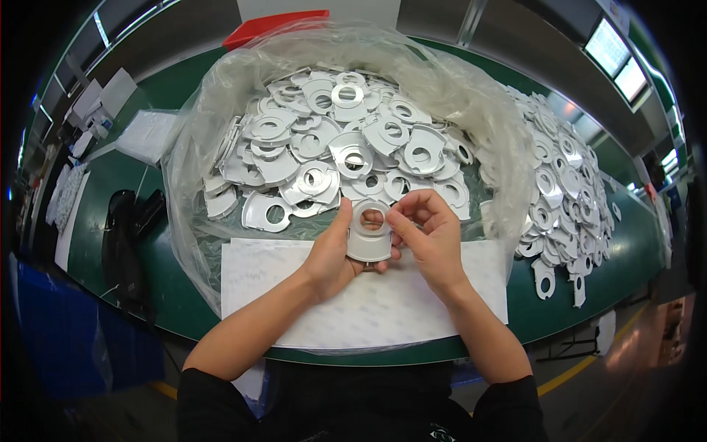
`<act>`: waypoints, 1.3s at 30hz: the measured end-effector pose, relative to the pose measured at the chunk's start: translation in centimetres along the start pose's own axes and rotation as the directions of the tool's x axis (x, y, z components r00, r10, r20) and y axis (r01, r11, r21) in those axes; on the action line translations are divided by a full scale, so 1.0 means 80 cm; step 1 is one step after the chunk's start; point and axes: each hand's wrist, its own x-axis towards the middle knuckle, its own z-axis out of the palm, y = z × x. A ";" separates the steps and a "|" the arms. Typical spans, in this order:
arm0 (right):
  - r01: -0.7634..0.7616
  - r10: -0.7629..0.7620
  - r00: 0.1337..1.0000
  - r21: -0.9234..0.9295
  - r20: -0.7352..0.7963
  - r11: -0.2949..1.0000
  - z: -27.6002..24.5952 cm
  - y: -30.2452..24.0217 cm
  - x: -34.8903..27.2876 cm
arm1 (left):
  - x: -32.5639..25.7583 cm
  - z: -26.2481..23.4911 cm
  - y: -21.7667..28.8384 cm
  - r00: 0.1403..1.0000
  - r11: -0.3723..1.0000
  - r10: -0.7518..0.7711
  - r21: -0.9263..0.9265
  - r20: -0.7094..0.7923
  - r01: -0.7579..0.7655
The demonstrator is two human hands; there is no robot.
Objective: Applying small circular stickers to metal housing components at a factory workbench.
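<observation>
Between my two hands is a light grey plastic part point(368, 247) with a round hole near its top and a broad curved lower end. My left hand point(333, 254) grips it along its left side, fingers curled behind it. At its upper right edge, my right hand point(431, 234) pinches with thumb and forefinger; its other fingers are bent. Just beyond lies a big heap of similar grey parts point(353, 155) in an opened clear plastic bag point(199, 132). White paper point(309, 324) lies under my hands.
A second pile of grey parts point(563, 191) covers the right of the green table point(177, 295). A red tray point(272, 28) stands behind the bag. At left are a black object point(121, 250), a white packet point(146, 136) and a blue bin point(74, 331).
</observation>
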 end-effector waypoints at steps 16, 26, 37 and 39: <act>-0.011 0.013 1.000 -0.045 0.029 0.999 -0.006 0.003 0.003 | -0.001 0.001 0.001 1.000 1.000 -0.012 -0.007 -0.017 0.012; -0.012 0.014 0.999 -0.054 0.035 0.998 -0.006 0.002 0.004 | -0.002 0.002 0.002 0.999 1.000 -0.013 -0.004 -0.032 0.013; -0.025 0.027 0.999 -0.064 0.026 0.998 -0.007 0.005 0.004 | -0.002 0.005 0.003 1.000 1.000 -0.006 -0.019 -0.012 0.006; -0.015 0.017 1.000 -0.073 0.023 0.997 -0.006 0.005 0.003 | -0.002 0.003 0.002 0.999 0.999 -0.002 0.047 -0.033 0.004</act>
